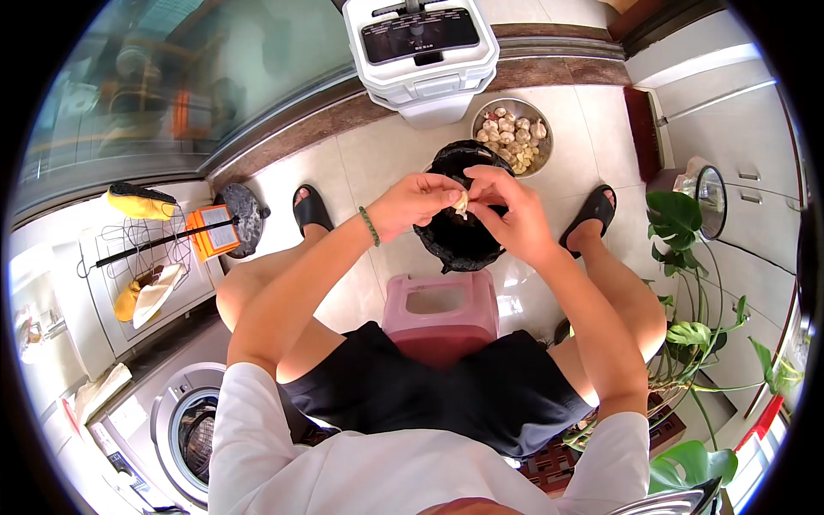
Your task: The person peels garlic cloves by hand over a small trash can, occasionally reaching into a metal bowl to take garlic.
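Between my two hands, over a trash can lined with a black bag (pixel 463 249), is a small pale garlic clove (pixel 462 206). My left hand (pixel 418 202), with a green bead bracelet on its wrist, pinches the clove from the left. The fingers of my right hand (pixel 508 210) close on it from the other side. Past the can, on the floor, stands a round metal bowl (pixel 544 154) with whole garlic bulbs (pixel 515 129) and a heap of loose cloves (pixel 520 154).
A pink stool (pixel 439 322) stands between my legs, near the can. Beyond it is a white and grey bucket (pixel 422 81). To the left are a wire rack with slippers (pixel 142 204) and a washing machine (pixel 190 429); to the right, a leafy plant (pixel 674 219) and white cabinets (pixel 738 163).
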`<state>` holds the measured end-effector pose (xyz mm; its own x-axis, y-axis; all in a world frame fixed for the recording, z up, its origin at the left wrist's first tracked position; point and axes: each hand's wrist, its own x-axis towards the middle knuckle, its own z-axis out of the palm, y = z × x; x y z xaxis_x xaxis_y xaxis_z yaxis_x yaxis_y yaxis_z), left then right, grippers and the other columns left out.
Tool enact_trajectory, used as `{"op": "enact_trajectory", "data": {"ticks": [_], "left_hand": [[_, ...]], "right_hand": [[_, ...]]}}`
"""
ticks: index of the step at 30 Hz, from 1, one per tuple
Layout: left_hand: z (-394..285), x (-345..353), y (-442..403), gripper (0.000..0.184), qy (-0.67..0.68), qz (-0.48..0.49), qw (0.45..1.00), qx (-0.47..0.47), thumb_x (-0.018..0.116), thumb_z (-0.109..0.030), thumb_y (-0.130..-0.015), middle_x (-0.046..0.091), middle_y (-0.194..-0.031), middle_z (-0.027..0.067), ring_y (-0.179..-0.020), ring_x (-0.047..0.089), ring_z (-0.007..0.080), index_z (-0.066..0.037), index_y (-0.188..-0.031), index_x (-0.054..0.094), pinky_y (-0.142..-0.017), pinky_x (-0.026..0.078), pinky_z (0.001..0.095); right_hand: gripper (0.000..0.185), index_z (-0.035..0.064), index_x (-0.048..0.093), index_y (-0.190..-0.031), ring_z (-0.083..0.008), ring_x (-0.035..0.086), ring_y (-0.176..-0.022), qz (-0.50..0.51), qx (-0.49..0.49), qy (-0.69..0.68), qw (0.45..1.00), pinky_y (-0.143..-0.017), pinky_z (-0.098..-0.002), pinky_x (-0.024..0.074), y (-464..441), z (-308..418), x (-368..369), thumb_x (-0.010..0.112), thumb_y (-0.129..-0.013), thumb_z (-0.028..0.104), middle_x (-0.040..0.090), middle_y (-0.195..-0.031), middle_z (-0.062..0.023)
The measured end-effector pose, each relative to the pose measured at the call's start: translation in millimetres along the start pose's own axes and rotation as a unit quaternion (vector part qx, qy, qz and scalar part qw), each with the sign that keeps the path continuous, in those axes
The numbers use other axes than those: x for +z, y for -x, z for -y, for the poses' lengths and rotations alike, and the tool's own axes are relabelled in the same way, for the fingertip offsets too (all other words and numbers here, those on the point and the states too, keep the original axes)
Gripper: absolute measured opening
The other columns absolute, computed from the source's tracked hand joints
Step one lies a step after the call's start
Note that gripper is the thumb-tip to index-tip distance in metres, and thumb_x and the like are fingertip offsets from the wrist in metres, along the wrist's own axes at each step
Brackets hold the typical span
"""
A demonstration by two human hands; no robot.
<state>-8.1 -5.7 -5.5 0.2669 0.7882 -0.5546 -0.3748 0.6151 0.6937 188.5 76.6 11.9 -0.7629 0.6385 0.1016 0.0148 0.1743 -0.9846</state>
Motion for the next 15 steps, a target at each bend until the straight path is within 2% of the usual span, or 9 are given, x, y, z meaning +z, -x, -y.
{"op": "enact_trajectory", "data": {"ticks": [3, 12, 15], "left_hand": [[2.3, -2.0, -1.0, 0.022, -0.037, -0.002, 0.999, -0.007, 0.063, -0.027, -0.094, 0.054, -0.075, -0.0088, -0.055, 0.034, 0.0021, -0.008, -0.106, 0.065, -0.049, 0.027, 0.0202], [5.0, -1.5, 0.2, 0.022, -0.043, -0.012, 0.999, 0.000, 0.064, -0.027, -0.094, 0.053, -0.076, -0.0081, -0.058, 0.033, 0.0013, -0.008, -0.106, 0.065, -0.049, 0.024, 0.0206], [1.2, 0.2, 2.1, 0.022, -0.034, -0.004, 0.999, -0.003, 0.063, -0.027, -0.094, 0.049, -0.073, -0.0094, -0.056, 0.031, 0.0012, -0.008, -0.105, 0.064, -0.049, 0.023, 0.0209]], "right_hand": [[0.046, 0.0042, 0.054, -0.121, -0.0163, 0.065, -0.079, 0.036, 0.030, -0.024, 0.999, -0.074, -0.0289, 0.0558, -0.1, -0.2, -2.2, 0.062, -0.079, -0.014, 0.061, -0.088, -0.0076], [0.046, 0.0045, 0.056, -0.120, -0.0179, 0.061, -0.075, 0.047, 0.006, 0.033, 0.998, -0.073, -0.0302, 0.0539, -1.4, 3.3, -1.3, 0.061, -0.078, -0.015, 0.058, -0.082, -0.0059], [0.045, 0.0044, 0.057, -0.118, -0.0184, 0.059, -0.074, 0.056, -0.001, 0.052, 0.997, -0.073, -0.0307, 0.0528, -3.3, 2.9, -3.2, 0.061, -0.078, -0.015, 0.056, -0.083, -0.0059]]}}
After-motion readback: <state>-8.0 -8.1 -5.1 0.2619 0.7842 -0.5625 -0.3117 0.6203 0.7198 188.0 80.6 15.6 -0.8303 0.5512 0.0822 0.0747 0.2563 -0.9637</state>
